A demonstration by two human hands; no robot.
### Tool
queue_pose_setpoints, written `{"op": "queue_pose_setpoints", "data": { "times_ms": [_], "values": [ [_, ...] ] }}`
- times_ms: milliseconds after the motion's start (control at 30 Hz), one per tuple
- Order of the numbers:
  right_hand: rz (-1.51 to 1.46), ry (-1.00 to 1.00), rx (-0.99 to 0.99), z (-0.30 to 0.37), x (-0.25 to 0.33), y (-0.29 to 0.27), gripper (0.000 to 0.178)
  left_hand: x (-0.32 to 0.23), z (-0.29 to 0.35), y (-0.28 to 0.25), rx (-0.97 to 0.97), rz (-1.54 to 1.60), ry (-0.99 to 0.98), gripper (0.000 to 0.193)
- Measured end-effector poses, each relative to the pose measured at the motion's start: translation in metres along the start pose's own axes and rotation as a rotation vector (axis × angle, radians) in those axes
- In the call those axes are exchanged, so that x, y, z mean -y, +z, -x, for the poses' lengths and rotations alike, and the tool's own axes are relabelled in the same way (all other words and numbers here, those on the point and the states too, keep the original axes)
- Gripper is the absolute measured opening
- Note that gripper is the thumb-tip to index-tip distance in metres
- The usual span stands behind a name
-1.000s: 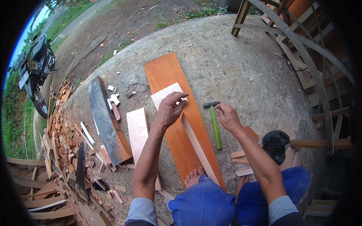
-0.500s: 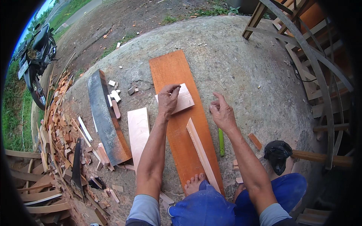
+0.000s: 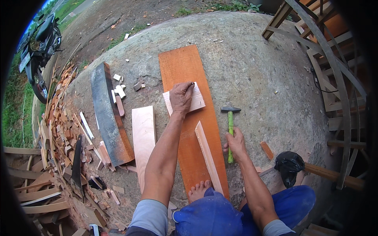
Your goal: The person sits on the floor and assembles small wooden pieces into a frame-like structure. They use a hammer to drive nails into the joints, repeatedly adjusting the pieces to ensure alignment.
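Note:
My left hand [image 3: 181, 98] rests on a short pale wood block [image 3: 198, 100], its fingers closed in a pinch. A small dark nail [image 3: 193, 83] just shows at the fingertips; most of it is hidden. Under the block lies a long orange-brown plank [image 3: 183, 61], running away from me. To the plank's right, my right hand [image 3: 235, 144] is wrapped round the green handle of a hammer [image 3: 230, 122]. The hammer's dark head points away from me, low over the concrete. A narrow pale wood strip [image 3: 207, 157] lies along the plank's near part, beside my bare foot [image 3: 199, 189].
Left of the plank lie a pale board [image 3: 143, 128] and a thick dark-faced beam [image 3: 108, 114]. A handsaw [image 3: 77, 165] stands by a heap of offcuts [image 3: 59, 133]. At right are a black plastic bag [image 3: 289, 167] and wooden frames [image 3: 334, 67]. A motorcycle [image 3: 39, 55] stands far left.
My right hand has come down and closed round the hammer's handle; before, it was raised with fingers apart. My left hand has turned and settled lower onto the block.

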State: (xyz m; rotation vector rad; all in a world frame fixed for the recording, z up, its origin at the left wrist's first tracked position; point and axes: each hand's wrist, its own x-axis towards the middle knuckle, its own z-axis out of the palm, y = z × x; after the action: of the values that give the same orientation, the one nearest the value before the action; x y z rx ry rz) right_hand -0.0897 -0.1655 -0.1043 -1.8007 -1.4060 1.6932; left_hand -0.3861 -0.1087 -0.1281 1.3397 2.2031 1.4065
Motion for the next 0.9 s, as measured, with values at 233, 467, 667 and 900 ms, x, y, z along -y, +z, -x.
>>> {"op": "queue_pose_setpoints", "data": {
  "times_ms": [233,467,667,900],
  "values": [
    [0.204,-0.314,-0.067,-0.013,0.043,0.003,0.036,-0.001,-0.001,-0.001,-0.004,-0.039,0.093,0.016],
    [0.340,-0.646,-0.015,-0.008,0.105,0.003,0.054,0.000,-0.001,-0.001,0.017,-0.102,0.098,0.016],
    [0.717,-0.905,-0.026,-0.017,0.116,0.011,0.074,0.001,-0.001,0.001,0.034,-0.080,0.065,0.016],
    [0.811,-0.918,-0.045,-0.027,0.117,0.017,0.080,0.001,-0.001,0.000,0.061,-0.077,0.056,0.014]
  ]
}}
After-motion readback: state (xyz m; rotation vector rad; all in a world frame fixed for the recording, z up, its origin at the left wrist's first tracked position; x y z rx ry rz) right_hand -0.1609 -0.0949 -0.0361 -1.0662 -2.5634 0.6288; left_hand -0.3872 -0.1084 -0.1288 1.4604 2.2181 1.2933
